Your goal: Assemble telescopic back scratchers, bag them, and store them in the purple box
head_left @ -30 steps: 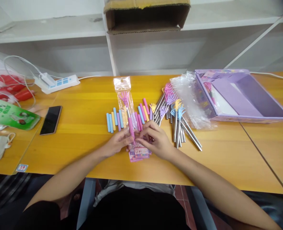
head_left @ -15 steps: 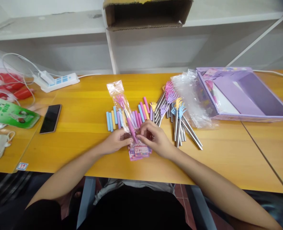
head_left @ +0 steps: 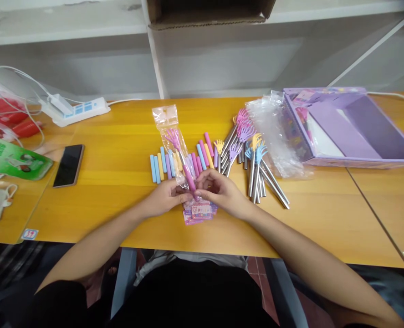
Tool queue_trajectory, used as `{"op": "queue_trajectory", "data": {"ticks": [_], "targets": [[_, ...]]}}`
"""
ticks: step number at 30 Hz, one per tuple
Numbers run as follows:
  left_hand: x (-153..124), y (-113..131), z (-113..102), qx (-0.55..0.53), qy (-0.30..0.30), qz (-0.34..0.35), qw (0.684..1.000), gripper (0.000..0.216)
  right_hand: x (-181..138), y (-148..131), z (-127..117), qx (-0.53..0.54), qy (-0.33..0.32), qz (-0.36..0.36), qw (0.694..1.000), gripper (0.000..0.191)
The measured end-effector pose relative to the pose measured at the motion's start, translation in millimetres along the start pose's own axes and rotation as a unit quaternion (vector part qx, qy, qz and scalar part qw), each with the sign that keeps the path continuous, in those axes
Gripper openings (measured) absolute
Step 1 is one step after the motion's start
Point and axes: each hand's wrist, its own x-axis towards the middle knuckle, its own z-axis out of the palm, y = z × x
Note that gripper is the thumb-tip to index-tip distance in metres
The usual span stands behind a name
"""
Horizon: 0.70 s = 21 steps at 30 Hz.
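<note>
A pink back scratcher [head_left: 188, 174], its small hand-shaped head pointing away from me, lies inside a clear plastic bag [head_left: 164, 117]. My left hand [head_left: 166, 198] is closed on the lower part of the bag, thumb against the handle end. From the other side my right hand [head_left: 224, 191] pinches that same end, fingers curled. Small printed cards [head_left: 202, 212] lie in a pile just below my fingers. Beyond my hands runs a row of coloured handle tubes [head_left: 157, 168]. Back scratchers with bare metal rods [head_left: 255, 175] lie to the right, with pink, purple, yellow and blue heads.
At the right stands an open purple box [head_left: 375, 132], with clear plastic bags [head_left: 270, 132] against it. A phone [head_left: 68, 165], a power strip [head_left: 82, 112] and a green pouch [head_left: 15, 157] are on the left. A cardboard box [head_left: 208, 13] sits on the shelf above.
The camera view has shifted slightly. Both hands keep their grip on the bagged back scratcher, and the piles on the table lie as before.
</note>
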Motion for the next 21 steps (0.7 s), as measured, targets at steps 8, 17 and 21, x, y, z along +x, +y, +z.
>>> {"op": "queue_trajectory", "data": {"ticks": [8,17,21], "targets": [[1.0,0.1,1.8,-0.023,0.007,-0.005,1.0,0.038,1.6,-2.9,-4.1,0.049,-0.007,0.035,0.998,0.044],[0.1,1.1,-4.7,-0.037,0.03,0.019,0.999,0.04,-1.2,-6.6,-6.8,0.05,-0.07,0.059,0.995,0.038],[1.5,7.8,-12.8,-0.11,0.161,0.063,0.979,0.046,-9.3,-14.3,-5.4,0.031,-0.238,0.102,0.965,0.027]]}}
